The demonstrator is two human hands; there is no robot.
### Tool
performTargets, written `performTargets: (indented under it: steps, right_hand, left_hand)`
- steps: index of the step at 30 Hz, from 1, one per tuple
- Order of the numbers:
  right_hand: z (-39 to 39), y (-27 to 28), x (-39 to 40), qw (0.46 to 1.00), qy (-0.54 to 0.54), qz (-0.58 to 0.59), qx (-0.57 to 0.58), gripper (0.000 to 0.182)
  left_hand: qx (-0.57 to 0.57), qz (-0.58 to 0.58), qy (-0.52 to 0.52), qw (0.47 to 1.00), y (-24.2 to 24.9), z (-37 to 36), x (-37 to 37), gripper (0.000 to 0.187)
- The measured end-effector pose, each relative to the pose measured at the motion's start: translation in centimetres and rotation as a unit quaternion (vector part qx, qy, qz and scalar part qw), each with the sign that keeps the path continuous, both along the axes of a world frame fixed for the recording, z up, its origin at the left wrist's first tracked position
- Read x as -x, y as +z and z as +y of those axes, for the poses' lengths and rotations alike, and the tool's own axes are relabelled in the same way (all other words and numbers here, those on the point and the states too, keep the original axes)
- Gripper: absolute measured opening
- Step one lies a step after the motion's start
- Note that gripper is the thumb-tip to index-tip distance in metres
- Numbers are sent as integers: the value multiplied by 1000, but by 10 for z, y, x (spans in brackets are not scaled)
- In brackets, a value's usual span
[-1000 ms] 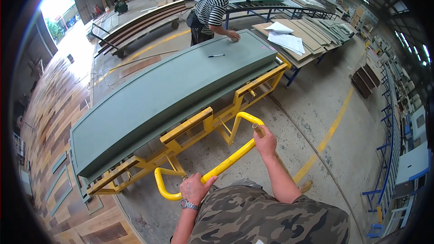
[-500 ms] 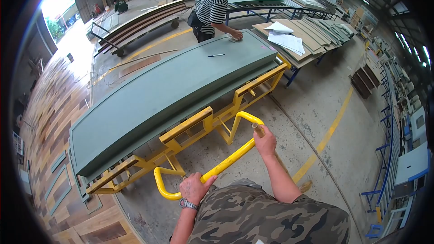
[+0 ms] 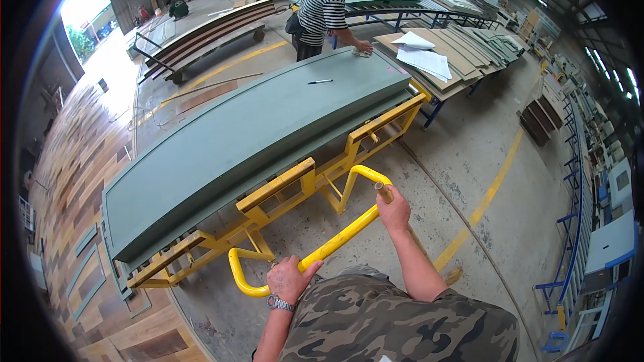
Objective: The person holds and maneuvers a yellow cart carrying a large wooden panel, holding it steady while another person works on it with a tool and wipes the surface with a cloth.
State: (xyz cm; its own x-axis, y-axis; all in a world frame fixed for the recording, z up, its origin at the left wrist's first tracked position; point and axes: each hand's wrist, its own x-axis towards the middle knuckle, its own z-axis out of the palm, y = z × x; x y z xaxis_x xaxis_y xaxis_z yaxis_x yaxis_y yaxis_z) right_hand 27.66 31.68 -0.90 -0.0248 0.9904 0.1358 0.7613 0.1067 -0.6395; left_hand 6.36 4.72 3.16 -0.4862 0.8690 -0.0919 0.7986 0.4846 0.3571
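Observation:
My left hand [image 3: 287,279] is wrapped around the yellow handlebar [image 3: 341,237] of a yellow metal cart [image 3: 276,196], near the bar's left end. At the bar's right end my right hand [image 3: 394,210] is closed on a wooden stick [image 3: 382,190], whose round tip shows above the fingers. The stick runs down behind my forearm towards a tan, brush-like end [image 3: 454,275]. Whether the right hand also grips the bar is hard to make out. Long grey-green panels [image 3: 221,131] lie stacked on the cart, with a pen [image 3: 320,82] on top.
Across the panels stands a person in a striped shirt [image 3: 323,10], one hand [image 3: 363,46] on a small cloth-like item. Papers [image 3: 426,60] lie on boards at the right. Several green strips [image 3: 86,271] lie on the floor at left. A low cart [image 3: 208,40] carries long boards.
The other person's hand has moved slightly right along the panel's far end, and their body has shifted right. My hands keep the same places.

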Motion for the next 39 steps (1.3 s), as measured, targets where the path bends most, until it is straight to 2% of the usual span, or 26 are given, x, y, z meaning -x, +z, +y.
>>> performTargets:
  steps: [10,18,20,26,28,30,31,32,33,34,36,37,39]
  right_hand:
    - [-1,-4,0,1000,-17,20,-9,49]
    - [-1,-1,0,1000,-7,-1,-3,48]
    - [-2,-5,0,999,-7,15,-48,42]
    - [-1,-8,0,999,-5,22,-41,41]
    - [3,-15,-3,999,-2,49,-11,38]
    - [8,-20,-6,996,49,71,-38,29]
    - [7,-17,-6,990,59,124,-27,30]
    - [15,-30,-10,992,82,82,-49,32]
    - [17,-39,-10,991,77,97,-53,35]
    - [21,-47,-10,989,86,103,-65,38]
    - [25,-45,-12,997,69,34,-21,43]
    - [18,-34,-8,993,84,37,-79,40]
    - [24,-32,-15,994,88,-20,-54,42]
  left_hand:
    - [-34,17,-5,999,-9,-1,-2,72]
    - [-14,34,1,999,-14,-2,-1,73]
    - [-19,38,3,999,-14,-2,0,74]
    - [3,37,13,999,-12,0,0,75]
    - [-2,17,1,1000,-7,0,0,76]
    - [13,-10,0,1000,1,-1,2,81]
    - [24,-26,9,999,-1,-1,1,77]
    - [4,-13,4,1000,-12,-2,2,79]
    - [-7,-27,0,1000,-7,-4,4,80]
    - [45,-62,5,997,-3,-3,9,80]
    - [1,-85,8,996,-12,-5,10,81]
    - [-3,-82,59,995,-12,-5,11,81]
    - [17,-102,16,994,-8,-7,7,80]
